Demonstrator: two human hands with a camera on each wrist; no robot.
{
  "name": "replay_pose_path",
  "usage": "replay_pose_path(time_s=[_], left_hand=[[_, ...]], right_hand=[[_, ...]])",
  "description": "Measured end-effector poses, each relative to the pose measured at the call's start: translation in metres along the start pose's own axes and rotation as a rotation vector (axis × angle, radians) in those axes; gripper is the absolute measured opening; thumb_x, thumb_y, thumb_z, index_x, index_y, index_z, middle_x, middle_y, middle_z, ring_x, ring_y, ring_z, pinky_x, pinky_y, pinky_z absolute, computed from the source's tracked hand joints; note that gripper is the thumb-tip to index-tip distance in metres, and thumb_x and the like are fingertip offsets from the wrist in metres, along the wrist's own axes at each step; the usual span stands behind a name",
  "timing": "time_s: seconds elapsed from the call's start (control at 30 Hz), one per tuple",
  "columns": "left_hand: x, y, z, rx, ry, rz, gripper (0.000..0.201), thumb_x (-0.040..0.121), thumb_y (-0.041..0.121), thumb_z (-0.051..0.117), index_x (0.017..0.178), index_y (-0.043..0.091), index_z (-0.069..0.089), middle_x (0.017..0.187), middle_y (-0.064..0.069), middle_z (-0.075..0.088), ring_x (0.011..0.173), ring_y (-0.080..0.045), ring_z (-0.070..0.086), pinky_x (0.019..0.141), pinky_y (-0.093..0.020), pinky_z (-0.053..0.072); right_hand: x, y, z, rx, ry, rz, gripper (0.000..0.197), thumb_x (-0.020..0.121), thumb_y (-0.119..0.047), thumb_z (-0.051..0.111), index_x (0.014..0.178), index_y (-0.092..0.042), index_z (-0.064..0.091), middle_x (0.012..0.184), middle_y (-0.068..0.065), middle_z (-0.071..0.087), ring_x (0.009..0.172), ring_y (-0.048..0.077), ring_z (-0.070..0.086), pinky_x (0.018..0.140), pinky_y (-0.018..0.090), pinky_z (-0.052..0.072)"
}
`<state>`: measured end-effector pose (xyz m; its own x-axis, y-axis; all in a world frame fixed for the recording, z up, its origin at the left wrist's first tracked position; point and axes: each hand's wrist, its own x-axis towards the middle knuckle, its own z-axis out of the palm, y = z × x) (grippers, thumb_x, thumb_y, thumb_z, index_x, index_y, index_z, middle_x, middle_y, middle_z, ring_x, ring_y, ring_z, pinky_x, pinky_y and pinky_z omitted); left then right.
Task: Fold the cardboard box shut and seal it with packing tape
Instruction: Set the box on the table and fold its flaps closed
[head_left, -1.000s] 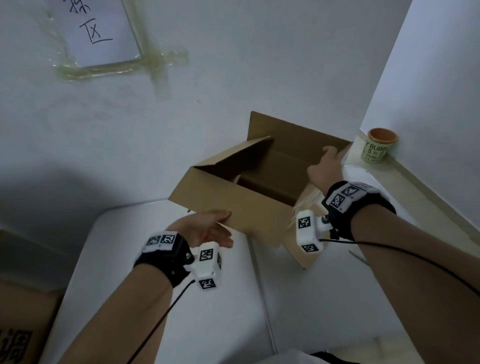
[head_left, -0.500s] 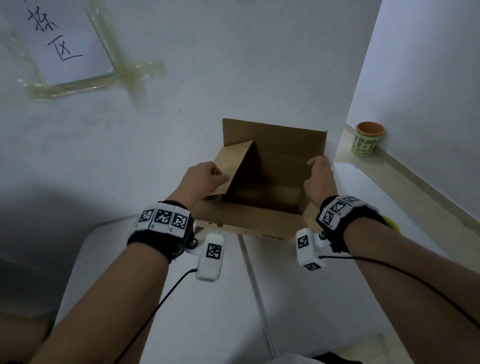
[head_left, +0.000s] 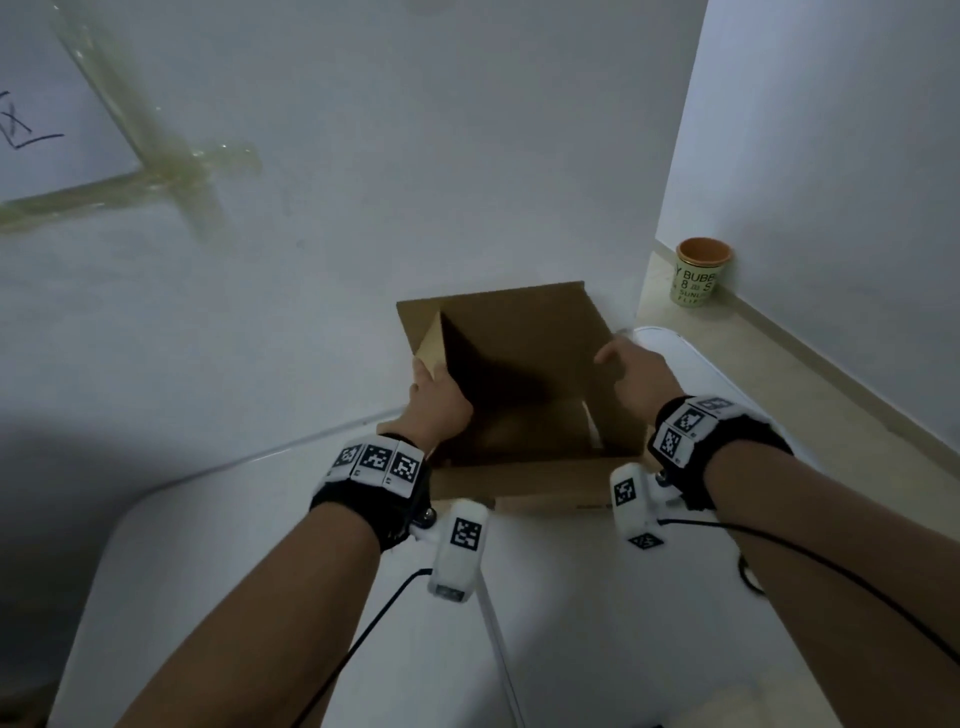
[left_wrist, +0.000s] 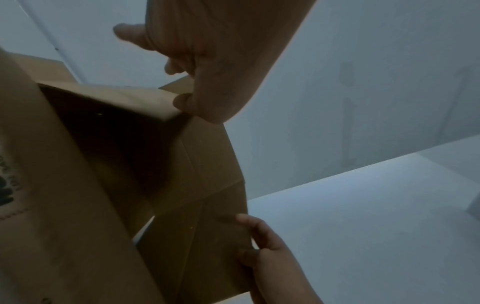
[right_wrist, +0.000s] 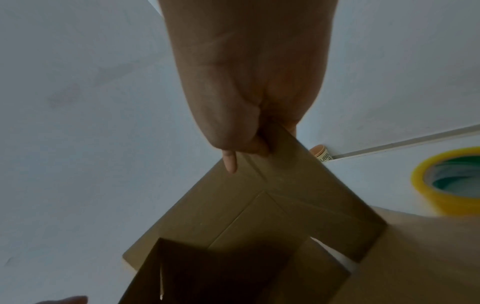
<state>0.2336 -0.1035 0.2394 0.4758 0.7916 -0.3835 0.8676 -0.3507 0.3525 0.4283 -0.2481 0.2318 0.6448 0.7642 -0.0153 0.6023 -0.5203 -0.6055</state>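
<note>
A brown cardboard box (head_left: 519, 332) stands open on the white table (head_left: 571, 623), its far flap upright against the wall. My left hand (head_left: 427, 375) grips the left side flap (left_wrist: 145, 100), which leans inward over the dark inside. My right hand (head_left: 614, 359) pinches the right side flap (right_wrist: 275, 176), thumb on its inner face and fingers behind. A yellow roll of packing tape (right_wrist: 426, 185) lies on the table to the right of the box; it shows only in the right wrist view. The near flap hangs down toward me.
A green paper cup (head_left: 701, 273) with an orange rim stands on the floor in the corner, right of the table. The white wall rises right behind the box. A seam (head_left: 498, 623) runs across the tabletop in front of the box.
The box has turned square to me. My left hand left the near flap and took the left side flap. Both side flaps have swung further inward.
</note>
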Motion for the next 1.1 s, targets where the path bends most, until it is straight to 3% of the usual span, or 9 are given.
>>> replay_pose_path(time_s=[0.17,0.27,0.4,0.5,0.6,0.7,0.8,0.97,1.1], left_hand=[[0.000,-0.001,-0.001,-0.011,-0.093,-0.020,0.060,0.101,0.012,0.033,0.152,0.000,0.002,0.160,-0.019,-0.006,0.147,-0.038,0.012,0.118,-0.043,0.019],[0.006,-0.011,0.000,-0.060,-0.092,-0.023,0.069,0.099,0.016,0.041,0.155,0.013,0.002,0.161,-0.014,-0.013,0.145,-0.036,0.022,0.112,-0.042,0.031],[0.011,-0.013,0.000,-0.098,-0.152,0.013,0.070,0.098,0.019,0.044,0.155,0.020,0.003,0.162,-0.009,-0.012,0.148,-0.032,0.013,0.112,-0.041,0.028],[0.014,-0.008,-0.004,-0.097,-0.163,0.039,0.067,0.099,0.021,0.043,0.155,0.020,0.006,0.162,-0.007,-0.008,0.148,-0.032,0.011,0.113,-0.041,0.025],[0.019,-0.007,-0.009,-0.114,-0.164,0.036,0.064,0.100,0.021,0.043,0.155,0.018,0.011,0.163,-0.007,-0.002,0.148,-0.031,0.013,0.114,-0.042,0.024],[0.024,-0.011,-0.011,-0.117,-0.167,0.031,0.062,0.099,0.021,0.045,0.154,0.020,0.016,0.163,-0.005,0.003,0.149,-0.028,0.011,0.116,-0.041,0.021],[0.029,-0.015,-0.006,-0.100,-0.216,0.010,0.063,0.098,0.021,0.048,0.154,0.022,0.018,0.163,-0.005,0.002,0.149,-0.027,0.009,0.117,-0.041,0.020],[0.032,0.006,0.000,-0.059,-0.200,0.000,0.073,0.102,0.041,0.039,0.153,0.009,-0.002,0.161,-0.014,-0.010,0.149,-0.031,-0.006,0.121,-0.043,0.006],[0.060,0.012,0.010,-0.084,-0.082,-0.063,0.106,0.086,0.055,0.061,0.153,0.011,-0.009,0.158,-0.017,-0.021,0.148,-0.037,-0.004,0.118,-0.053,0.016]], right_hand=[[0.012,-0.013,0.016,-0.097,-0.324,0.064,0.042,0.091,0.000,0.049,0.129,-0.020,0.052,0.136,0.011,0.051,0.117,0.028,0.054,0.091,0.031,0.047],[0.018,-0.029,0.022,-0.213,-0.503,0.043,0.043,0.094,-0.004,0.054,0.136,-0.013,0.051,0.147,0.009,0.041,0.134,0.026,0.040,0.105,0.032,0.038],[0.037,-0.028,0.039,-0.288,-0.692,0.096,0.041,0.100,-0.024,0.045,0.137,-0.008,0.051,0.144,0.009,0.046,0.132,0.027,0.044,0.109,0.033,0.036],[0.055,-0.023,0.038,-0.342,-0.704,0.132,0.054,0.100,-0.047,0.035,0.140,-0.012,0.047,0.150,0.011,0.039,0.134,0.028,0.042,0.110,0.034,0.031],[0.068,-0.021,0.036,-0.299,-0.749,0.161,0.059,0.101,-0.051,0.026,0.140,-0.013,0.048,0.152,0.008,0.035,0.135,0.030,0.039,0.107,0.036,0.032],[0.080,-0.014,0.043,-0.346,-0.776,0.170,0.061,0.098,-0.053,0.034,0.137,-0.009,0.050,0.147,0.011,0.041,0.131,0.032,0.042,0.108,0.040,0.037],[0.082,-0.005,0.045,-0.447,-0.835,0.126,0.049,0.094,-0.037,0.054,0.140,-0.024,0.045,0.152,0.000,0.031,0.138,0.025,0.034,0.112,0.037,0.033],[0.078,0.017,0.055,-0.481,-0.807,0.106,0.072,0.081,-0.032,0.072,0.140,-0.043,0.031,0.156,0.002,0.011,0.144,0.030,0.020,0.116,0.038,0.027],[0.065,0.018,0.070,-0.642,-0.726,0.067,0.103,0.074,-0.050,0.072,0.149,-0.042,0.001,0.154,0.004,0.001,0.144,0.031,0.018,0.111,0.041,0.035]])
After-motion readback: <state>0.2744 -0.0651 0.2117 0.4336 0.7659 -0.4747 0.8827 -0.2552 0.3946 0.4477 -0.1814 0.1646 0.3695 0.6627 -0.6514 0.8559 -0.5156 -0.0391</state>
